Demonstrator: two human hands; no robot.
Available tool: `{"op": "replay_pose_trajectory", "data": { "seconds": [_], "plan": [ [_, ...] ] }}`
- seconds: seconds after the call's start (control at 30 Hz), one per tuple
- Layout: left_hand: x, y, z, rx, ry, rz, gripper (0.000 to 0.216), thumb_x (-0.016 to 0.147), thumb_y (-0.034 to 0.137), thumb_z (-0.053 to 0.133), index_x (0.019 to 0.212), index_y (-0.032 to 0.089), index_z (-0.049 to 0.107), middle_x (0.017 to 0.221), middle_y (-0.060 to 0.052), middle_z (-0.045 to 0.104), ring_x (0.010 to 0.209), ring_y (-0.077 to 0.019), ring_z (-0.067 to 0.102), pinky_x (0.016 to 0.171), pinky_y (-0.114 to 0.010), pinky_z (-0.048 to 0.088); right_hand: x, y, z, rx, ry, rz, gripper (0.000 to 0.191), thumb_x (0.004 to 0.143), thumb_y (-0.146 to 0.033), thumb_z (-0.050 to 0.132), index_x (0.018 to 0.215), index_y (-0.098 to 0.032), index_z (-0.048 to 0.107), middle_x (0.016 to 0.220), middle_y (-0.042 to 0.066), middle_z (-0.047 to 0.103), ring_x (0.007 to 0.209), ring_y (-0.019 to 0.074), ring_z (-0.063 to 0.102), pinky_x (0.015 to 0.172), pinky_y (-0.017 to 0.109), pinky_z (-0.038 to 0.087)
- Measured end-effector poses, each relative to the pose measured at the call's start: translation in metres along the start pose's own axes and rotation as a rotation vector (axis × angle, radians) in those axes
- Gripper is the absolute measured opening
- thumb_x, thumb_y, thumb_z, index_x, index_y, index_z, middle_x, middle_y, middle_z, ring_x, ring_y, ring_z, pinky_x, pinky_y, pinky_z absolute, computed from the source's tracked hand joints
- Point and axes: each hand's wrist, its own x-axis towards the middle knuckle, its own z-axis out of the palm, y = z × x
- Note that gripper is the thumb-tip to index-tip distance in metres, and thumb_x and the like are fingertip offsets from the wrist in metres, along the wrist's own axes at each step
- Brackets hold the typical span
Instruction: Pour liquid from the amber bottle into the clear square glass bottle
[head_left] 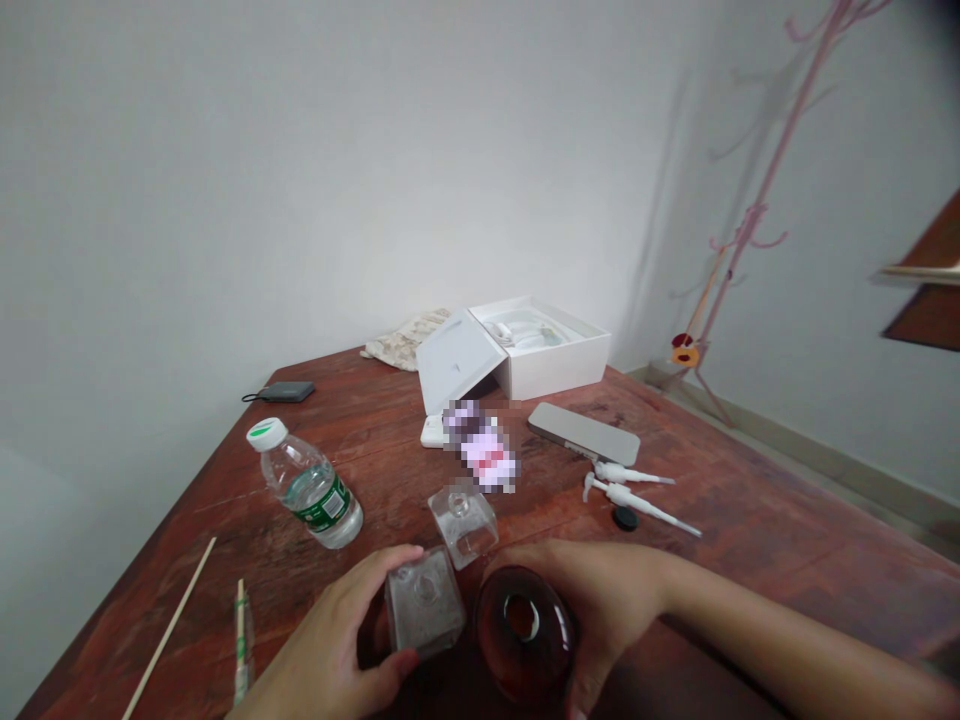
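Brown bottle (525, 655), the largest thing in hand, is toward the near edge of the surface (750, 560), its round mouth uncovered and facing up. The right hand (604, 600) has its grip wrapped around the far and right sides of the body; whether the base touches the surface is hidden. Good handling here means a firm grip below the mouth, with the bottle kept level, since its smooth, rounded wall looks likely to slip.

Just beside it, on the side of the left edge, the left hand (337, 635) holds a clear square bottle (427, 615) between thumb and fingers, neck up. Even pressure on its flat sides should stop it twisting, and a slight gap between the two bottles would prevent knocks. A second clear bottle (474, 540) sits just beyond, toward the far edge, so the left fingertips need care around it.

Two white pumps (622, 490) lie toward the right edge, their thin tubes best left unbumped by the right forearm. Smallest is a black cap (625, 518), just beside them.
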Motion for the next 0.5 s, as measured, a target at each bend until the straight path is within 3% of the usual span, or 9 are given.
{"op": "replay_pose_trajectory", "data": {
  "seconds": [0.23,0.5],
  "plan": [
    [0.0029,0.0041,-0.0013,-0.009,-0.012,-0.010,0.069,0.097,0.054,0.074,0.156,0.030,0.049,0.152,-0.011,0.068,0.136,-0.0348,0.068,0.117,-0.049,0.056,-0.0010,-0.0027,0.0016,0.008,-0.002,0.005,0.100,0.042,-0.051,0.109,0.128,-0.017,0.073,0.123,0.011,0.079,0.109,0.0329,0.077,0.095,0.040,0.063],
    [0.0005,-0.0014,-0.0010,0.003,-0.007,0.002,0.072,0.095,0.049,0.077,0.158,0.035,0.045,0.154,-0.008,0.067,0.137,-0.0339,0.068,0.117,-0.049,0.056,-0.0008,-0.0025,0.0013,0.044,-0.002,0.014,0.100,0.039,-0.044,0.111,0.128,-0.018,0.074,0.123,0.011,0.080,0.110,0.0351,0.077,0.093,0.041,0.064]
  ]
}}
